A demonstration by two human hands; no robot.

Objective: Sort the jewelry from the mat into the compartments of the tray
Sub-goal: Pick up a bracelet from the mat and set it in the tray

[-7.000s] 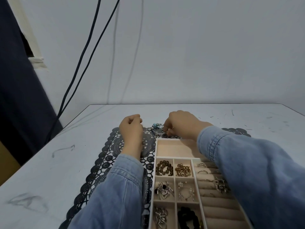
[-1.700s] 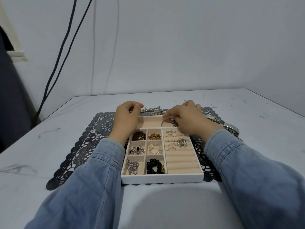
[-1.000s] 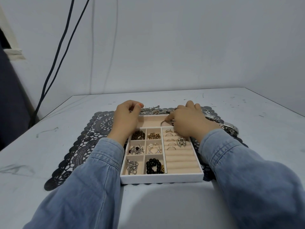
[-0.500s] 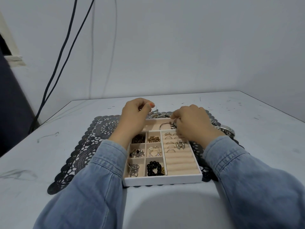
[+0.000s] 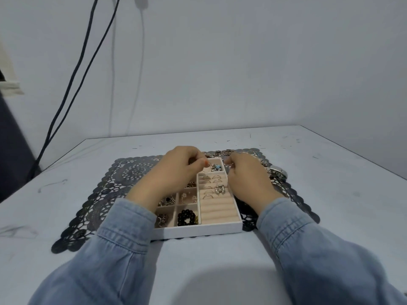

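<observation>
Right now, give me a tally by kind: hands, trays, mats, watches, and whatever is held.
Hands: 2, left hand and right hand
Tray: 1
Mat: 1
Watch: 1
Silver hoop, pinched by left hand: 1
Total: 6; right hand's hold hidden.

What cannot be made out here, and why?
Head view.
Far-left compartments of the tray: covered by the left hand.
Fingertips of the right hand: curled away from camera.
The small piece it pinches: too tiny to identify.
The jewelry pile: partly behind both hands.
</observation>
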